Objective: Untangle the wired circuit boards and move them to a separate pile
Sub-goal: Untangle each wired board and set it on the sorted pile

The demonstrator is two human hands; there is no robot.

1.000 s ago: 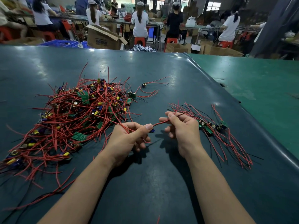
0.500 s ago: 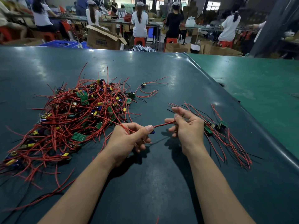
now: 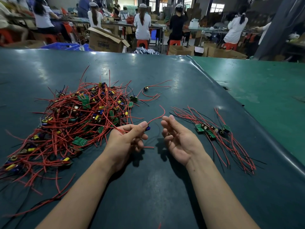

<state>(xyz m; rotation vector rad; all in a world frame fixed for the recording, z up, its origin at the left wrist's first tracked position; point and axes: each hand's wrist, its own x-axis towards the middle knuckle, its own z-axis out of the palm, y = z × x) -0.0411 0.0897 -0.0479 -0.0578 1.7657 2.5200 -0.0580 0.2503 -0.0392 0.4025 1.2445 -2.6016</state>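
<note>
A big tangle of small green circuit boards with red wires (image 3: 79,119) lies on the dark table at the left. A smaller sorted pile of wired boards (image 3: 212,131) lies at the right. My left hand (image 3: 127,138) pinches one wired board (image 3: 148,128) between thumb and fingers; a red wire (image 3: 158,116) curls up from it, free at its end. Other wires of that board still run back into the tangle. My right hand (image 3: 176,139) hovers palm up beside it, fingers relaxed and holding nothing.
Two loose wired boards (image 3: 146,88) lie beyond the tangle. The dark table mat (image 3: 165,187) ends in a raised edge at the right, with a green table (image 3: 264,90) beyond. Several people sit at benches at the back, among cardboard boxes (image 3: 105,41).
My right hand has let go of the red wire, turned palm up and drawn slightly back. The freed wire has sprung upward. My left hand keeps its pinch in place.
</note>
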